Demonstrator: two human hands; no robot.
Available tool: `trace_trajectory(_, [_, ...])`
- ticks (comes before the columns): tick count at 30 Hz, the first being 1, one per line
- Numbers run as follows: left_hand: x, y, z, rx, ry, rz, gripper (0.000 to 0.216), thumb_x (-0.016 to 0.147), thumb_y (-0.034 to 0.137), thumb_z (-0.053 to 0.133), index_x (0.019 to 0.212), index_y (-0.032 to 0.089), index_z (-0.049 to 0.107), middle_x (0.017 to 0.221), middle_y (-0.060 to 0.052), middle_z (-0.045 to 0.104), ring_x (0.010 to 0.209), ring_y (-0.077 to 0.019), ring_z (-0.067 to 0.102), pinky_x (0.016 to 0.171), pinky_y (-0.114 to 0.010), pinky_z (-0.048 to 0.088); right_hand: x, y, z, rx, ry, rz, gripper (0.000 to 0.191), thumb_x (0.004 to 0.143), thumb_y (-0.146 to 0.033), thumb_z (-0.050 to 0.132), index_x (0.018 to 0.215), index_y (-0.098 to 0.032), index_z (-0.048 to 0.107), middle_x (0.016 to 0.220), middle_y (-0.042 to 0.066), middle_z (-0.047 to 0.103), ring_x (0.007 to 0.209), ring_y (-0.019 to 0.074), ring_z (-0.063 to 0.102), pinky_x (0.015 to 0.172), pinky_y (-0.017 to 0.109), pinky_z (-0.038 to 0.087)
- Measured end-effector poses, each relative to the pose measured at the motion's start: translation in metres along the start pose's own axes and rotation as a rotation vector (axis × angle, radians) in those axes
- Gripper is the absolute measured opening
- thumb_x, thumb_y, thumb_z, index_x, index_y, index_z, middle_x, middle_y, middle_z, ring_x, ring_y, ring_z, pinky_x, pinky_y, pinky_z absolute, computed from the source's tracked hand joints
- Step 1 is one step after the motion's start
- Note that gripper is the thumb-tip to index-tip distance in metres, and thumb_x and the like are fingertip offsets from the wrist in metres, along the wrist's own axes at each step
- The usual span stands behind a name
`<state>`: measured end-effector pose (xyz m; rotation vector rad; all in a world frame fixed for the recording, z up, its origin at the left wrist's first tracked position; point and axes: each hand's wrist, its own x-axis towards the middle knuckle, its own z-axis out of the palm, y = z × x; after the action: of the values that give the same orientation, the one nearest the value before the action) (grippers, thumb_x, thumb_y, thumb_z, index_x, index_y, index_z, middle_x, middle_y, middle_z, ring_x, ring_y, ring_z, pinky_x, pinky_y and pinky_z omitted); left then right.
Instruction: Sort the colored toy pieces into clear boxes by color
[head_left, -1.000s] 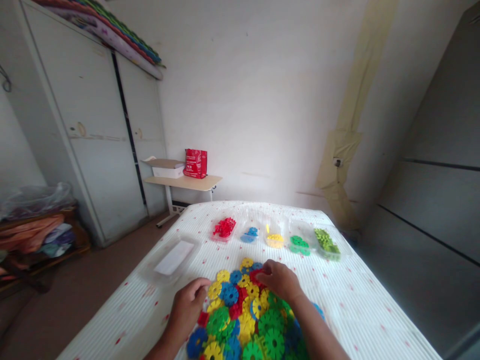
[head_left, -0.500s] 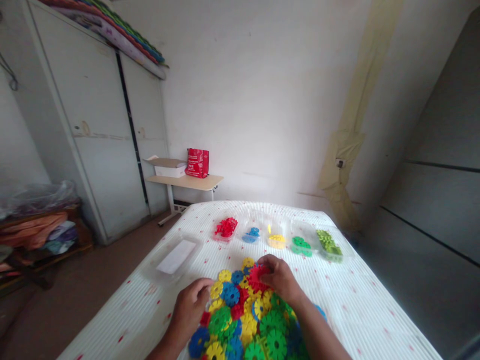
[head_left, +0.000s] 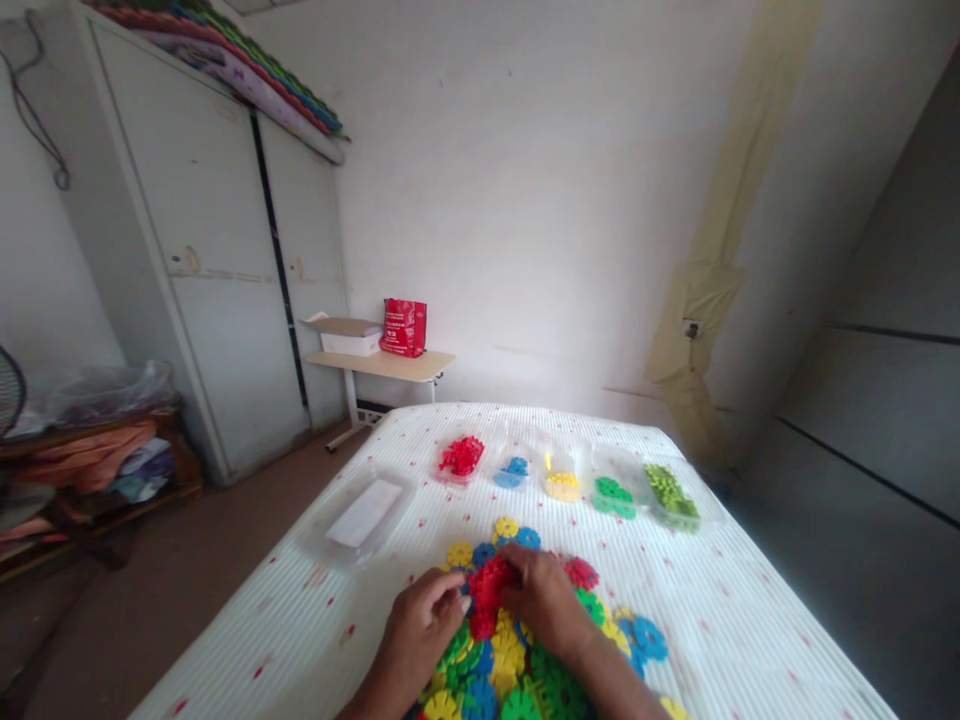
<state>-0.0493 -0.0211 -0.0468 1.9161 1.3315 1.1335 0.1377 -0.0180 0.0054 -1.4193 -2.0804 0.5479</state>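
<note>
A heap of notched plastic discs (head_left: 508, 655) in yellow, blue, green and red lies in front of me, partly hidden under my hands. My right hand (head_left: 544, 595) reaches over it, closed at the fingertips on red notched discs (head_left: 489, 585). How many it grips I cannot make out. Close by on the left, my left hand (head_left: 426, 612) is closed in a pinch beside those red discs. A little blue shows at its fingertips, but whether it holds a piece is unclear. Another red disc (head_left: 581, 573) lies just right of my right hand.
Along the table's far side stand clear trays: red pieces (head_left: 461, 457), blue pieces (head_left: 513, 472), yellow pieces (head_left: 562, 484), green pieces (head_left: 613, 496) and light-green pieces (head_left: 670, 490). A clear container with a white sheet (head_left: 365, 513) lies left. Loose blue discs (head_left: 646, 640) lie right.
My left hand has moved right, towards the red discs. My right hand has come lower and nearer to me with red pieces. The view has shifted slightly.
</note>
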Motion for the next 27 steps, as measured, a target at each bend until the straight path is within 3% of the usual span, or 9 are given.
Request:
trace_trajectory(6, [-0.001,0.002,-0.001,0.052,-0.004,0.032,0.022,0.075,0.024,0.053,0.092,0.017,0.065,0.077,-0.004,0.065,0.071,-0.0143,0.061,0.065,-0.022,0.048,-0.001,-0.007,-0.003,0.064,-0.049,-0.076,0.024,0.061,-0.005,0.041,0.072,-0.018,0.059,0.071,-0.001,0.061,0.069,0.0111,0.055,0.06,0.018,0.035])
trace_trajectory(14, [-0.001,0.004,-0.004,0.005,0.017,0.013,0.02,0.078,0.028,0.052,0.089,0.016,0.063,0.078,-0.004,0.065,0.07,-0.0143,0.061,0.065,-0.022,0.048,-0.002,-0.009,0.001,0.18,-0.017,-0.061,0.051,0.064,-0.004,0.043,0.109,-0.021,0.06,0.108,0.004,0.064,0.1,0.0162,0.057,0.088,0.025,0.039])
trace_trajectory(20, [-0.001,0.003,-0.003,-0.068,0.026,-0.007,0.022,0.079,0.03,0.049,0.091,0.017,0.062,0.084,-0.005,0.067,0.074,-0.0149,0.062,0.068,-0.022,0.048,-0.001,-0.012,0.003,0.153,-0.001,-0.089,0.038,0.068,-0.003,0.043,0.095,-0.021,0.064,0.09,0.002,0.066,0.086,0.0136,0.059,0.077,0.021,0.041])
trace_trajectory(23, [-0.002,0.006,-0.004,-0.075,0.023,-0.057,0.028,0.082,0.035,0.044,0.094,0.017,0.062,0.072,-0.003,0.066,0.066,-0.0142,0.061,0.063,-0.022,0.047,-0.002,-0.016,0.002,0.073,-0.013,-0.101,0.028,0.072,-0.006,0.043,0.085,-0.019,0.063,0.085,0.002,0.065,0.081,0.013,0.058,0.071,0.02,0.041])
trace_trajectory(27, [-0.003,0.011,-0.006,-0.093,-0.001,-0.127,0.036,0.084,0.042,0.038,0.096,0.016,0.06,0.06,-0.001,0.063,0.061,-0.0146,0.059,0.057,-0.022,0.044,-0.003,-0.021,0.002,-0.04,-0.043,-0.081,0.03,0.077,-0.01,0.041,0.097,-0.02,0.061,0.092,0.005,0.065,0.088,0.0147,0.058,0.075,0.02,0.04])
